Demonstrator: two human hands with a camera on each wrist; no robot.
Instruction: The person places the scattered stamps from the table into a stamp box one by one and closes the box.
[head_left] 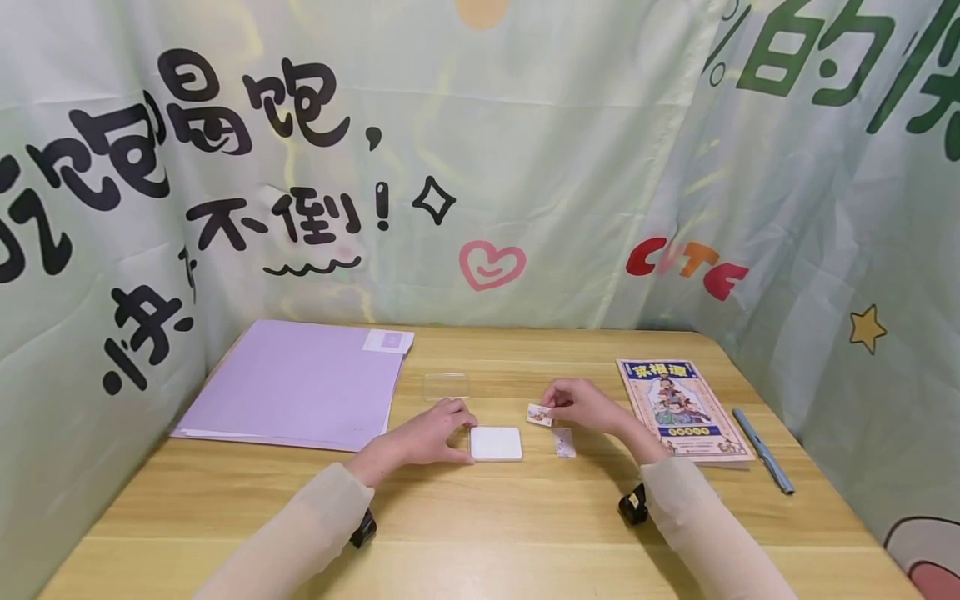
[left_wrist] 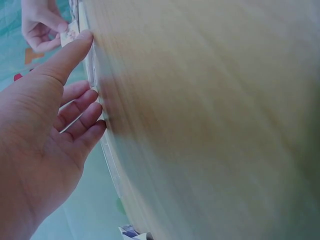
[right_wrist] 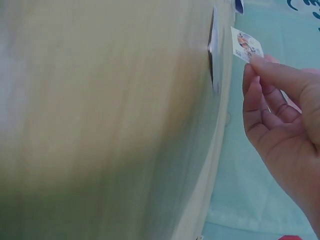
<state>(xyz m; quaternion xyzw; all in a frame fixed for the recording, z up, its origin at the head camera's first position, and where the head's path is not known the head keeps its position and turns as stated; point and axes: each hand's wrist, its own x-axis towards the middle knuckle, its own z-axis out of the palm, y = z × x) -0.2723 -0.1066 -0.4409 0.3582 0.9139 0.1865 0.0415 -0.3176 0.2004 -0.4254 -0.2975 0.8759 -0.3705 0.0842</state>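
My left hand [head_left: 429,437] is at the left end of a small flat box [head_left: 496,444] with a white top face, thumb at its near corner and index finger at its far corner. My right hand [head_left: 587,406] pinches a small printed card [head_left: 537,415] between thumb and fingers. That card [right_wrist: 246,46] is raised above the table in the right wrist view and shows a little coloured picture. A second small card [head_left: 564,443] lies just below my right hand. Behind the left hand sits a clear plastic lid [head_left: 446,386].
A large purple folder [head_left: 300,383] covers the table's back left. A printed booklet [head_left: 682,410] lies at the right, partly behind my right forearm, with a blue-grey pen [head_left: 762,451] beside it. Printed curtains [head_left: 420,283] hang along the table's back and sides.
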